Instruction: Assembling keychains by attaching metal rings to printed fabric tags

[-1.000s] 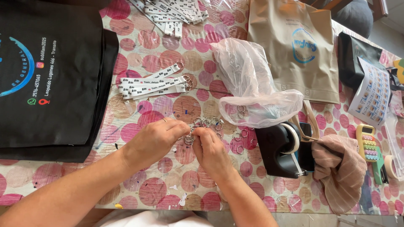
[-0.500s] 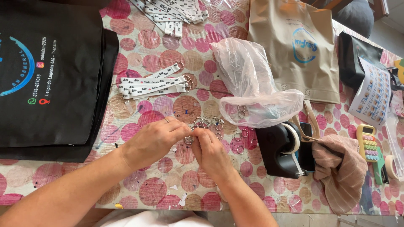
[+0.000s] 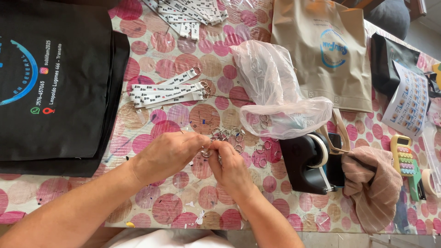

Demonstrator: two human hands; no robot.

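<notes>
**Small ring pinched over a loose pile**

Left hand [image 3: 167, 154] and right hand [image 3: 229, 163] met fingertip to fingertip, both clamped on one metal key ring [image 3: 206, 153] above the dotted tablecloth [image 3: 170, 206]. A slip looked likely to drop it into the loose ring pile [image 3: 234, 135], roughly a dozen. One strap bundle [image 3: 165, 92], one plastic bag [image 3: 275, 92], one tape dispenser [image 3: 305, 163].

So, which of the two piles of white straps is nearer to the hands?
The fanned pile left of the clear bag, with rings at its right ends. The other pile lies at the table's top edge, much farther from the hands.
</notes>
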